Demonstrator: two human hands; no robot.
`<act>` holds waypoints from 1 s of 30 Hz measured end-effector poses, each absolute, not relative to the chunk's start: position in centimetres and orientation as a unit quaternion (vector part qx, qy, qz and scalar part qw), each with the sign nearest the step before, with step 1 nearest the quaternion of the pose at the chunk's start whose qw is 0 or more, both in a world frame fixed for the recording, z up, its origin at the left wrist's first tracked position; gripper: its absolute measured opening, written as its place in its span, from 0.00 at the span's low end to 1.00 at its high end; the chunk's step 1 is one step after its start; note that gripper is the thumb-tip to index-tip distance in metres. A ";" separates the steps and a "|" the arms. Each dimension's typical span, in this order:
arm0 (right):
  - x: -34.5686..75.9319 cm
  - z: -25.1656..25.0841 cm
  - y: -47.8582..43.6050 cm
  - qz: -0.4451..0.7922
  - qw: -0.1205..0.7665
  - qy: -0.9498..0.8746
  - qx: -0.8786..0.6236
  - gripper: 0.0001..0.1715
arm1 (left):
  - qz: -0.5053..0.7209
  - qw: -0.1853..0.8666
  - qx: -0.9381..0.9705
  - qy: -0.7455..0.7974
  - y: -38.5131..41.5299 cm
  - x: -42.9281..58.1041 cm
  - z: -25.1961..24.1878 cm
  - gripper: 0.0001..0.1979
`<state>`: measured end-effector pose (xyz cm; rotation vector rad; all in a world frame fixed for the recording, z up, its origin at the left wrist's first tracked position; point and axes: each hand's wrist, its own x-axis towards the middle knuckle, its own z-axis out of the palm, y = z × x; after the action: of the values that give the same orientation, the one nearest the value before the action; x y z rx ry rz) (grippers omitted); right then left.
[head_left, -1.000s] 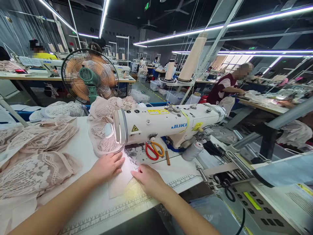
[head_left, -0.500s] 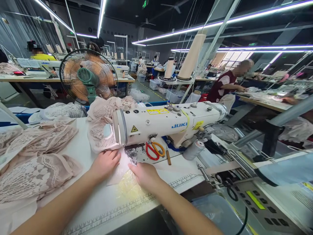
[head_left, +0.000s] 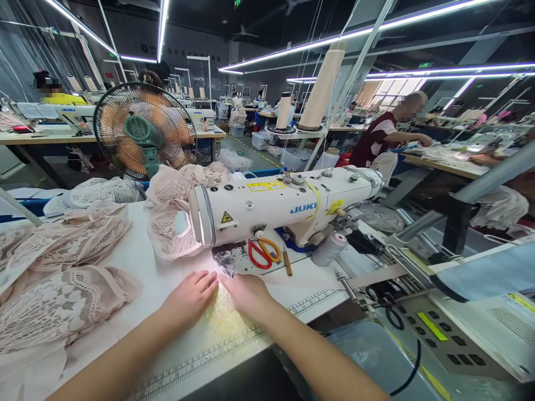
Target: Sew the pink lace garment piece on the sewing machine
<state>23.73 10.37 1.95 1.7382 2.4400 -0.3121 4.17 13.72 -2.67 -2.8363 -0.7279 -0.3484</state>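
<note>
A white sewing machine (head_left: 267,209) lies across the table, its needle end at the left. Just in front of that end, my left hand (head_left: 194,292) presses pale pink fabric (head_left: 175,245) with its fingers together. Beside it, my right hand (head_left: 244,292) has thumb and finger closed at the fabric's edge near the presser foot; the piece is mostly hidden under the hands. The fingertips of both hands nearly meet. Red-handled scissors (head_left: 259,253) with one orange loop and a wooden-handled tool (head_left: 287,263) lie on the machine bed.
Lace pieces (head_left: 71,301) are heaped at the left. A fan (head_left: 144,131) stands behind. Right of the machine are a grey thread cone (head_left: 330,249), a metal guide and a control panel (head_left: 438,334). A person in dark red (head_left: 376,136) works at another table.
My left hand has moved toward me and right, closer to my right hand. Less pink fabric shows between the hands. The view has shifted slightly.
</note>
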 end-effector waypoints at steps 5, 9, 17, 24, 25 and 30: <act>23.0 2.0 11.0 -0.111 0.076 0.797 0.588 0.31 | -0.072 0.081 -0.960 -0.259 14.7 3.5 -2.2 0.19; 22.4 2.1 11.6 -0.133 0.102 0.782 0.601 0.38 | -0.051 0.076 -0.956 -0.278 15.5 3.3 -2.5 0.18; 21.1 2.4 12.3 -0.157 0.139 0.744 0.634 0.46 | -0.070 0.066 -0.953 -0.287 17.5 3.0 -2.9 0.18; 22.1 0.4 10.3 -0.122 0.078 0.764 0.629 0.37 | -0.060 0.028 -0.938 -0.340 19.2 2.6 -2.9 0.19; 22.4 0.1 10.0 -0.118 0.063 0.770 0.624 0.35 | -0.057 0.021 -0.932 -0.356 19.3 2.6 -3.0 0.19; 23.4 -1.8 9.4 -0.098 -0.009 0.788 0.607 0.29 | -0.109 0.032 -0.904 -0.412 16.5 2.3 -2.8 0.16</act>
<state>23.35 9.44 -1.80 1.9194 2.4904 -0.3102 2.33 16.53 -2.83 -2.7841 -1.2700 -0.3361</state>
